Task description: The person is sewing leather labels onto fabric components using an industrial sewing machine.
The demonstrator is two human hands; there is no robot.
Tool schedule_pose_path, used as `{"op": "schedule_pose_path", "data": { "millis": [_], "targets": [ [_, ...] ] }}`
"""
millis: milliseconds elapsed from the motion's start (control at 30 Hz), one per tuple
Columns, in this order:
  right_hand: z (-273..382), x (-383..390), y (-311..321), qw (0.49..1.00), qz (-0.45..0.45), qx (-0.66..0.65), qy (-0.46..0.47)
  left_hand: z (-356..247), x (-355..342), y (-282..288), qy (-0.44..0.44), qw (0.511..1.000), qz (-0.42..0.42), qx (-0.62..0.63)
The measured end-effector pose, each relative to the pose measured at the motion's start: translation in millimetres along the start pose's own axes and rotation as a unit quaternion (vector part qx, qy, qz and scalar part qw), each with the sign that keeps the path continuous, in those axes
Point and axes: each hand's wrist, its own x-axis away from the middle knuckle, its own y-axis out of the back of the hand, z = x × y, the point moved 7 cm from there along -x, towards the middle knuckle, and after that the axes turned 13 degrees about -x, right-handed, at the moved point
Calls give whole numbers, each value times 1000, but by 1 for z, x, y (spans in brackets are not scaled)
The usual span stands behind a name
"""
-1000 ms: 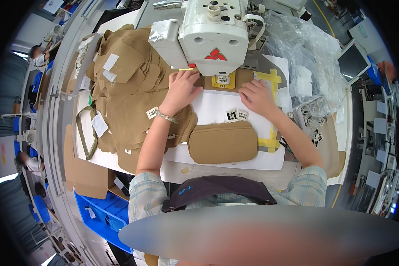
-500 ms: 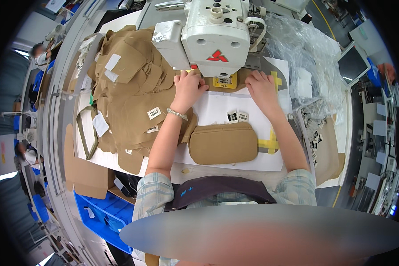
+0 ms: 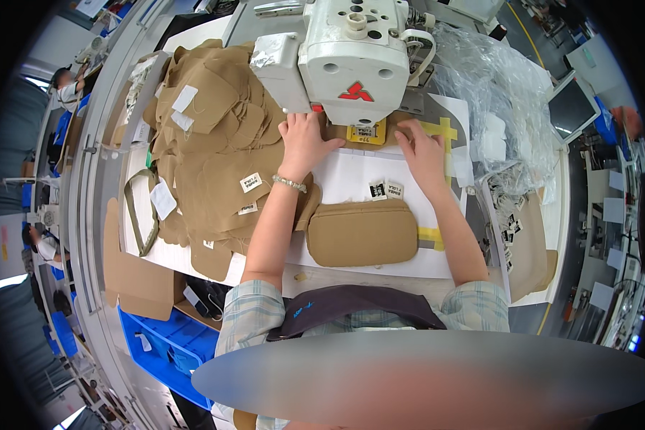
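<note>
A tan fabric piece (image 3: 393,135) lies under the head of a white sewing machine (image 3: 355,68), behind a yellow frame (image 3: 366,133). My left hand (image 3: 305,147) is at the fabric's left end, thumb stretched out along its near edge and fingertips by the machine's left side. At the right end, my right hand (image 3: 424,152) rests its bent fingers on or beside the fabric, thumb apart from them. Whether either hand pinches the cloth is hard to see. Nearer me lies a tan zipped pouch (image 3: 362,233), with small black and white labels (image 3: 385,190) just behind it.
A heap of tan cut fabric pieces (image 3: 218,150) covers the table's left side. Clear plastic bags (image 3: 480,86) lie at the far right, above a tray of labels (image 3: 505,215). A blue bin (image 3: 168,351) and an open cardboard box (image 3: 140,283) stand at lower left.
My left thumb has spread away from the fingers, to the right. My right hand's fingers have shifted slightly at the fabric's right end. The pouch and labels stay in place.
</note>
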Motion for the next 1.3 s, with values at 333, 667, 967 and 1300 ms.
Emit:
{"op": "schedule_pose_path", "data": {
  "millis": [333, 667, 967, 1300],
  "targets": [
    [-17, 7, -8, 987, 11, -98, -123, -5, -10, 1, 19, 998, 46, 44],
    [-32, 5, -22, 935, 12, -289, -207, 2, 4, -1, 4, 996, -12, 88],
    [-34, 1, -27, 886, 34, -406, -223, -13, 16, 1, -57, 994, -71, 56],
    [-44, 3, -26, 912, 39, -353, -203, -14, 14, -3, -94, 978, -142, 118]
  ]
}}
